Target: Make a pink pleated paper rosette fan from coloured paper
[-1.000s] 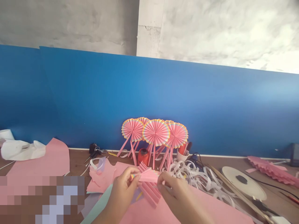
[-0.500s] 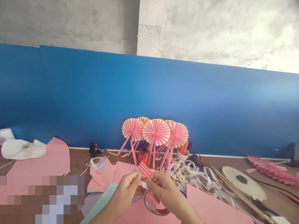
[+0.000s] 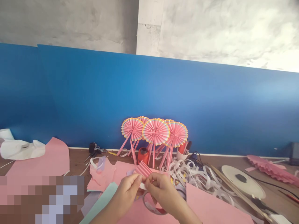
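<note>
Low in the middle of the view my left hand (image 3: 127, 191) and my right hand (image 3: 161, 189) meet fingertip to fingertip. Both pinch a small white strip of tape (image 3: 143, 186) between them. A roll of tape (image 3: 153, 205) hangs below my right hand. Just behind my fingers lies a pleated pink paper fan piece (image 3: 144, 169). Several finished pink fans on sticks (image 3: 155, 132) lean against the blue board at the back.
Pink paper sheets (image 3: 50, 158) cover the brown table on the left and in front. A heap of white paper strips (image 3: 193, 174) lies to the right, with a round white disc (image 3: 243, 182) and a pleated pink piece (image 3: 272, 169) further right. A red tape roll (image 3: 143, 155) and a cup (image 3: 182, 152) stand by the fans.
A second ago both hands held the pleated pink piece. They have since drawn together over a tape roll and now pinch a white strip of tape.
</note>
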A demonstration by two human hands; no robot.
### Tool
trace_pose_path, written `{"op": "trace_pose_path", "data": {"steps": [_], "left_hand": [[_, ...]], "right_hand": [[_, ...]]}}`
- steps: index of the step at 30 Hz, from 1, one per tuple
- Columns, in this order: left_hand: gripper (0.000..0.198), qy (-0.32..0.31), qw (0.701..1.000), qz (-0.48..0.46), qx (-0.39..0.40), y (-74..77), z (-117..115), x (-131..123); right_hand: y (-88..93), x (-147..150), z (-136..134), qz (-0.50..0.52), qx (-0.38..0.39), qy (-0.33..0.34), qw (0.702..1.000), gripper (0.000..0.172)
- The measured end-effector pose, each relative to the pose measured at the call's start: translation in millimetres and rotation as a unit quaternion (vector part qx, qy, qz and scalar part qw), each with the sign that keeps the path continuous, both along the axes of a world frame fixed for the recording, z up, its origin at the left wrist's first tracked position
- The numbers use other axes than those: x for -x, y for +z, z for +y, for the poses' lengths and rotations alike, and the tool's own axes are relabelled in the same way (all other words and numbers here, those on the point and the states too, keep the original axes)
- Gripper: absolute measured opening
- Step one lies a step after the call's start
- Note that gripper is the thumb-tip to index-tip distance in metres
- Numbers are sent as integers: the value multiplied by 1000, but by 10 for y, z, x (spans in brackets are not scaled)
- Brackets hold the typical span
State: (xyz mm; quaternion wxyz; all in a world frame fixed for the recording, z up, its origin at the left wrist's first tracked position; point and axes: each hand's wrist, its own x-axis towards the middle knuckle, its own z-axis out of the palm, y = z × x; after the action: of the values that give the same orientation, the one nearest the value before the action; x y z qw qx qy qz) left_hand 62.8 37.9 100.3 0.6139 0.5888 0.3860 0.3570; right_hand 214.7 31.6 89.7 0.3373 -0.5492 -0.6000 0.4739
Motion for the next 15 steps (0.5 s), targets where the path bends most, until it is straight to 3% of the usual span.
{"op": "trace_pose_path", "data": {"steps": [9,15], "left_hand": [[46,17,1000,-8,6,-17,-20,-3],[33,-13,1000,-21,-19,-149,25,6]], "right_hand": [[-25,14,-6,8,6,-16,1000,15],[28,46,-22,-8,-5,-21,1000,14]]}}
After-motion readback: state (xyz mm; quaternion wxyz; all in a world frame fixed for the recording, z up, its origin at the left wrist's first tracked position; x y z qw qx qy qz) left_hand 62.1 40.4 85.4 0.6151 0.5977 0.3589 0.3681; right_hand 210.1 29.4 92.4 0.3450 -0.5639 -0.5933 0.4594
